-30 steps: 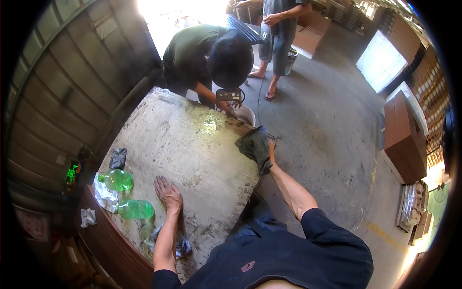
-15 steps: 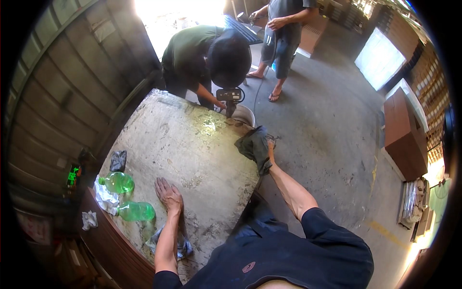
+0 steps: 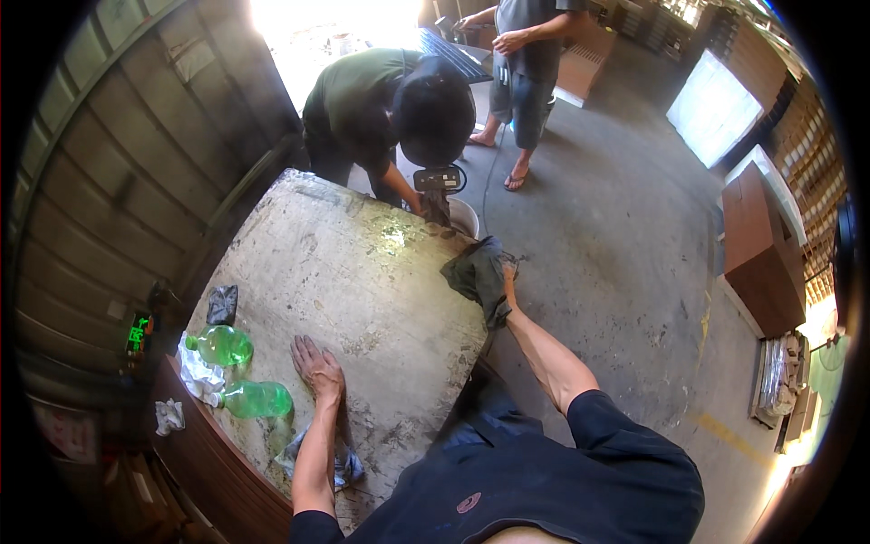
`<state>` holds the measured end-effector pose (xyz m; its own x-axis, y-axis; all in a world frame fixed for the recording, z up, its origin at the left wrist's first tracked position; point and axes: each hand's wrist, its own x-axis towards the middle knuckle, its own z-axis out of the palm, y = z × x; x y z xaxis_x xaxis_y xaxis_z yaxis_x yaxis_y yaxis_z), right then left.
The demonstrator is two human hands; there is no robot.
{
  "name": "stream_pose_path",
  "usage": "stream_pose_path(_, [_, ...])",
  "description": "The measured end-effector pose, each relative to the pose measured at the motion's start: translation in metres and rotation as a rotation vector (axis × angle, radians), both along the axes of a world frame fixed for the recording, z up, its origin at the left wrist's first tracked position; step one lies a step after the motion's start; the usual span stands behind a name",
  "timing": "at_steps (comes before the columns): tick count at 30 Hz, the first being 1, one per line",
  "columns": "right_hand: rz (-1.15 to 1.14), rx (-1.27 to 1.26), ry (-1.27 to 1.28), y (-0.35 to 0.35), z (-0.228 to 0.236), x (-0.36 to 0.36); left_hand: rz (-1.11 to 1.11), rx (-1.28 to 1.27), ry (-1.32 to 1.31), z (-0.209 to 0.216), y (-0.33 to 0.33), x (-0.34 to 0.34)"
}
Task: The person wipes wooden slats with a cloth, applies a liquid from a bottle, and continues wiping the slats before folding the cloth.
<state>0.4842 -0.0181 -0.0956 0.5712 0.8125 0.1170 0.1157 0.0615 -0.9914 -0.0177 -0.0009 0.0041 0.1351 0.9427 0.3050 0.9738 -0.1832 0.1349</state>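
Note:
My left hand (image 3: 319,370) lies flat on the worn, stained tabletop (image 3: 299,263), its fingers spread and nothing in it. Two green plastic bottles are to its left: one bottle (image 3: 223,345) rests farther off and the other bottle (image 3: 256,399) nearer. Out at the table's right corner, my right hand (image 3: 509,270) grips a dark rag (image 3: 478,279), which drapes over the edge. Part of that hand is hidden by the cloth. A crumpled greyish plastic piece (image 3: 347,467) lies under and beside my left forearm.
Across the table a person (image 3: 372,100) bends over a white bucket (image 3: 465,218), a dark cloth at their hand. Another person (image 3: 530,72) stands behind. A dark packet (image 3: 222,305) and white crumpled paper (image 3: 199,374) lie by the bottles. A brown box (image 3: 761,245) stands at right.
The bending person's dark cloth shows more above the bucket's rim. The standing person has shifted their arms slightly left. My two hands look the same.

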Motion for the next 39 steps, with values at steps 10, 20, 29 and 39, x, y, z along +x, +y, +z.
stream_pose_path(10, [-0.022, 0.059, 0.054, -0.002, -0.024, 0.031, -0.05, 0.024, -0.027, -0.001, 0.008, 0.023])
stream_pose_path(20, [-0.052, 0.136, 0.1, -0.003, -0.004, 0.009, -0.022, 0.036, -0.01, -0.003, 0.004, 0.009])
stream_pose_path(29, [-0.065, -0.012, -0.206, -0.005, 0.007, 0.005, -0.008, -0.018, -0.006, 0.003, 0.0, 0.007])
stream_pose_path(39, [-0.01, 0.019, 0.015, -0.002, 0.008, -0.009, -0.014, 0.031, 0.019, -0.002, -0.001, -0.003])
